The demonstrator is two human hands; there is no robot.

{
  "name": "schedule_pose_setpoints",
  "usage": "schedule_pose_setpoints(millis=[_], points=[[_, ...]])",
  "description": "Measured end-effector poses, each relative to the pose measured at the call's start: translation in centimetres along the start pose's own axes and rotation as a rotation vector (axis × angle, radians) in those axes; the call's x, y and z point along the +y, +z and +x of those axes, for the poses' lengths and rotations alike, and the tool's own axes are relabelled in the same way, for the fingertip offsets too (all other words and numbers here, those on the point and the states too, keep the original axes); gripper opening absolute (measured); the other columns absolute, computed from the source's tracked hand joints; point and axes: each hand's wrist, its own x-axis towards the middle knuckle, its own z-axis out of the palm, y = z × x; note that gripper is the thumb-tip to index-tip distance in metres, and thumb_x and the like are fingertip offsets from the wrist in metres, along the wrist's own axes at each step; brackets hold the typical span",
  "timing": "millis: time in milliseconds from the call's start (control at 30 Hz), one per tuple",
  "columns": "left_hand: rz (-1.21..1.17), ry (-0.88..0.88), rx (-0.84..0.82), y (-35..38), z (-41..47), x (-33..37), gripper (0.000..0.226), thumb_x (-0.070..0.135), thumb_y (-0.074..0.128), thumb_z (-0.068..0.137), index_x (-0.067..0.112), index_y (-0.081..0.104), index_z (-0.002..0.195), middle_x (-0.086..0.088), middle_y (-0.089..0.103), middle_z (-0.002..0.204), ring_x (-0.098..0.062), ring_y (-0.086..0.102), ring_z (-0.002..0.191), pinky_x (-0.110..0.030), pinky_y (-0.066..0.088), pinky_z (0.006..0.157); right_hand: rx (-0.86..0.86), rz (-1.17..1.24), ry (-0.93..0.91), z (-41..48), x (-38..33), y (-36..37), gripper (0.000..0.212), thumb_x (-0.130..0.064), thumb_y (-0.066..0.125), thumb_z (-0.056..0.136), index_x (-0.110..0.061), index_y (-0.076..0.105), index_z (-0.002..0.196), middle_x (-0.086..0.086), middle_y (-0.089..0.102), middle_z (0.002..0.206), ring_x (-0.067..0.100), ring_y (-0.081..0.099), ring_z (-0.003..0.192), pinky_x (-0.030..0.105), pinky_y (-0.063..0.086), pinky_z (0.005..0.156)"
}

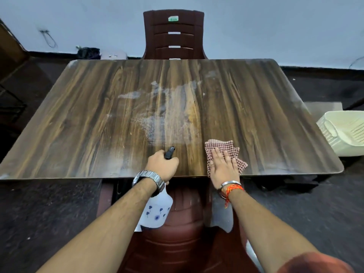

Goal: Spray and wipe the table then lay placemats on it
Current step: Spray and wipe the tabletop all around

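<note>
Table point(78, 125) with a dark wood-grain top fills the view ahead of you, and a pale, streaky wet patch point(167, 115) spreads over its middle, reaching down toward the near edge. Your left hand point(162, 164) is curled tight round the neck of the spray bottle point(157, 209). The bottle's black nozzle point(169, 152) sticks out past your knuckles and points across the top toward the patch. Its white body, printed with small blue flowers, hangs below the table's near edge, over the brown chair point(177, 243) beneath you. A metal watch point(149, 179) sits on that wrist. Your right hand point(223, 166) lies flat, fingers straight and slightly spread, pressing on a red-and-white checked cloth point(218, 145). The cloth is bunched on the table close to the near edge, to the right of the nozzle and apart from it. A steel bangle point(230, 183) and an orange thread circle that wrist. A second brown chair point(174, 34) stands at the far side of the table, and a white plastic basket point(344, 131) sits off its right edge.
</note>
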Motion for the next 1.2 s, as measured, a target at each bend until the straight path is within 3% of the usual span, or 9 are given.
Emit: schedule_pose_setpoints(millis=[100, 233, 400, 667, 733, 833, 933, 1067, 1200], points=[[0.026, -0.03, 0.064, 1.3, -1.2, 0.7, 0.014, 0.022, 0.053, 0.082, 0.012, 0.049, 0.075, -0.007, 0.053, 0.071, -0.032, 0.062, 0.056, -0.016, 0.036, 0.031, -0.082, 0.003, -0.077, -0.4, 1.4, -0.4, 0.052, -0.038, 0.022, 0.1, -0.035, 0.013, 0.151, -0.017, 0.01, 0.158, 0.013, 0.005, 0.147, 0.038, 0.0, 0.117], [-0.004, -0.024, 0.172, 4.5, -4.0, 3.9, 0.014, 0.024, 0.055, 0.08, 0.011, 0.052, 0.075, -0.005, 0.053, 0.066, -0.029, 0.059, 0.054, -0.027, 0.05, 0.04, -0.154, 0.003, -0.225, 0.2, 4.8, -2.2, 0.052, -0.038, 0.019, 0.101, -0.034, 0.009, 0.151, -0.017, 0.004, 0.158, 0.012, 0.0, 0.147, 0.038, -0.002, 0.118], [-0.051, -0.055, 0.277, 7.2, -5.2, 6.3, 0.015, 0.022, 0.055, 0.083, 0.013, 0.049, 0.072, -0.003, 0.05, 0.065, -0.019, 0.046, 0.046, -0.016, 0.028, 0.026, -0.22, 0.015, -0.301, 0.2, 5.8, -2.9, 0.052, -0.037, 0.018, 0.101, -0.033, 0.006, 0.152, -0.016, -0.001, 0.159, 0.014, -0.003, 0.147, 0.039, -0.004, 0.118], [-0.092, -0.115, 0.329, 8.6, -1.6, 8.4, 0.025, 0.029, 0.054, 0.079, 0.021, 0.039, 0.06, -0.001, 0.046, 0.061, -0.02, 0.04, 0.049, -0.025, 0.027, 0.047, -0.173, 0.01, -0.351, 1.0, 6.8, -1.8, 0.054, -0.038, 0.019, 0.099, -0.037, 0.003, 0.151, -0.02, -0.001, 0.158, 0.013, -0.002, 0.147, 0.038, -0.009, 0.115], [-0.111, -0.139, 0.327, 8.6, -0.6, 8.8, 0.027, 0.029, 0.054, 0.08, 0.02, 0.039, 0.06, -0.002, 0.046, 0.061, -0.02, 0.039, 0.048, -0.025, 0.027, 0.047, -0.166, -0.012, -0.354, 1.1, 6.6, -1.8, 0.055, -0.039, 0.024, 0.095, -0.036, 0.016, 0.15, -0.02, 0.012, 0.157, 0.015, 0.011, 0.146, 0.037, -0.006, 0.113], [-0.132, -0.173, 0.336, 8.6, 0.7, 9.1, 0.026, 0.03, 0.054, 0.079, 0.018, 0.042, 0.059, -0.004, 0.051, 0.062, -0.023, 0.041, 0.051, -0.026, 0.03, 0.049, -0.174, -0.001, -0.336, 1.0, 6.5, -1.6, 0.057, -0.037, 0.04, 0.082, -0.031, 0.047, 0.138, -0.014, 0.045, 0.144, 0.018, 0.046, 0.132, 0.04, 0.012, 0.11], [-0.114, -0.223, 0.307, 8.7, 1.5, 9.5, 0.023, 0.03, 0.051, 0.075, 0.014, 0.046, 0.06, -0.008, 0.056, 0.065, -0.026, 0.045, 0.053, -0.026, 0.036, 0.053, -0.155, 0.012, -0.334, 1.6, 5.9, -1.4, 0.061, -0.038, 0.039, 0.077, -0.028, 0.05, 0.136, -0.01, 0.051, 0.14, 0.019, 0.048, 0.129, 0.041, 0.008, 0.111], [-0.09, -0.296, 0.284, 8.9, 3.1, 9.6, 0.033, 0.03, 0.052, 0.074, -0.002, 0.059, 0.077, -0.023, 0.066, 0.081, -0.035, 0.066, 0.073, -0.03, 0.041, 0.053, -0.125, 0.009, -0.41, 4.5, 4.5, -1.2, 0.058, -0.038, 0.039, 0.079, -0.026, 0.05, 0.135, -0.008, 0.053, 0.138, 0.022, 0.049, 0.129, 0.046, 0.018, 0.108], [-0.096, -0.379, 0.271, 8.3, 4.3, 8.5, 0.021, 0.029, 0.052, 0.078, 0.009, 0.053, 0.073, -0.015, 0.061, 0.076, -0.026, 0.063, 0.07, -0.026, 0.033, 0.049, -0.059, 0.016, -0.524, 9.5, 1.9, -0.8, 0.056, -0.037, 0.035, 0.084, -0.023, 0.05, 0.136, -0.007, 0.052, 0.139, 0.024, 0.048, 0.129, 0.046, 0.017, 0.108]])
